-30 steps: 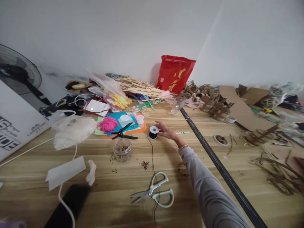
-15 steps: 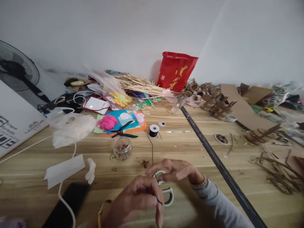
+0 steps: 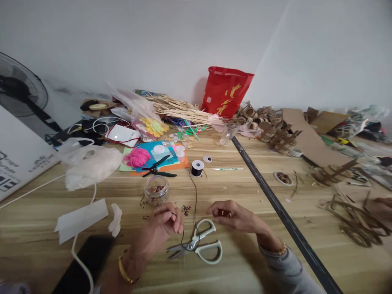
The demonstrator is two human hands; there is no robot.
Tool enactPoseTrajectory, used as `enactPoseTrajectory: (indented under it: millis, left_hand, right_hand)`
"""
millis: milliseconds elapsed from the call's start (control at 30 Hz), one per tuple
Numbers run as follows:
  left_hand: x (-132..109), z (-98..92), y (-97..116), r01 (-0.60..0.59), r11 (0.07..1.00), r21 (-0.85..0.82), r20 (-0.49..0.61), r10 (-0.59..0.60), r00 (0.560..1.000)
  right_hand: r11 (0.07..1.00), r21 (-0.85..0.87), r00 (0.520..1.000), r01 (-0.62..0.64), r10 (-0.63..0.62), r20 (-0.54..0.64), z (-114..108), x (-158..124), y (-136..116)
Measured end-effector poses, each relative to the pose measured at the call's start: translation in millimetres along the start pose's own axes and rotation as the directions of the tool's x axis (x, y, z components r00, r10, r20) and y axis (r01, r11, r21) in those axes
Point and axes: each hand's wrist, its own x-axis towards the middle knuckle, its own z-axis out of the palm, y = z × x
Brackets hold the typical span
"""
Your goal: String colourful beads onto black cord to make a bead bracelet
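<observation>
My left hand (image 3: 162, 226) pinches the end of a thin black cord between thumb and fingertips, just in front of the bead jar (image 3: 156, 192). From there the cord (image 3: 196, 200) loops down over the scissors and runs back to its spool (image 3: 197, 168). My right hand (image 3: 235, 216) hovers to the right of the cord, fingers loosely bent and apart, with nothing visible in them. White-handled scissors (image 3: 210, 254) lie between and below both hands, blades pointing left. A small pile of coloured beads (image 3: 185, 210) rests beside my left fingertips.
Black pliers (image 3: 156, 167) and pink yarn (image 3: 136, 157) lie on coloured sheets. A phone (image 3: 84, 263) sits at the lower left. A dark strip (image 3: 269, 200) crosses the table. At the far right edge part of another hand (image 3: 384, 208) shows near brown strips.
My left hand has moved left and away from me with the cord end. My right hand has drawn off to the right, uncovering the scissors and bead pile.
</observation>
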Motion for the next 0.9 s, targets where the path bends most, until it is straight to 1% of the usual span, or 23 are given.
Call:
enactPoseTrajectory:
  millis: [67,133,167,233,300,367,433,500,567,633,733,800,900]
  left_hand:
    - [-1,1.4,-1,0.028,1.000,-0.010,0.009,-0.027,1.000]
    - [-2,3.4,-2,0.029,1.000,-0.006,0.008,-0.029,1.000]
    - [-2,4.0,-2,0.026,1.000,-0.001,0.003,-0.026,1.000]
    - [-1,3.9,-3,0.020,1.000,0.010,-0.009,-0.020,1.000]
    - [0,1.6,-4,0.014,1.000,0.016,-0.015,-0.014,1.000]
    - [1,-2.4,-5,0.003,1.000,0.014,-0.023,-0.003,1.000]
    - [2,-7.1,-6,-0.011,1.000,0.009,-0.042,0.012,0.999]
    - [3,-11.7,-7,-0.022,1.000,0.011,-0.075,0.022,0.997]
    - [3,-15.9,-7,-0.018,1.000,0.022,-0.101,0.021,0.995]
    - [3,-19.7,-8,-0.006,0.999,0.046,-0.109,0.011,0.994]
    - [1,-25.5,-12,0.028,0.992,0.124,-0.107,-0.015,0.994]
    - [0,-29.4,-15,0.054,0.978,0.201,-0.112,-0.032,0.993]
    - [0,-34.8,-19,0.078,0.949,0.305,-0.114,-0.045,0.993]
  right_hand:
    - [0.966,-0.260,0.997,-0.002,-0.018,-0.075,12,8,-1]
    - [0.891,-0.452,0.995,0.041,-0.077,-0.062,23,18,0]
    - [0.851,-0.521,0.994,0.059,-0.097,-0.045,29,23,0]
    - [0.782,-0.614,0.992,0.111,-0.126,0.019,37,32,3]
    - [0.738,-0.655,0.986,0.164,-0.151,0.077,44,40,6]
    - [0.701,-0.690,0.983,0.181,-0.161,0.093,48,46,11]
    - [0.681,-0.710,0.983,0.180,-0.158,0.098,50,50,13]
    - [0.687,-0.702,0.981,0.187,-0.160,0.105,48,51,12]
    - [0.721,-0.663,0.979,0.202,-0.172,0.110,44,49,8]
    - [0.781,-0.592,0.979,0.201,-0.174,0.102,39,44,2]
    - [0.875,-0.464,0.991,0.136,-0.128,0.050,33,36,-5]
    - [0.906,-0.412,0.995,0.095,-0.096,0.020,33,29,-9]
    - [0.915,-0.385,0.993,0.116,-0.111,0.035,36,18,-14]
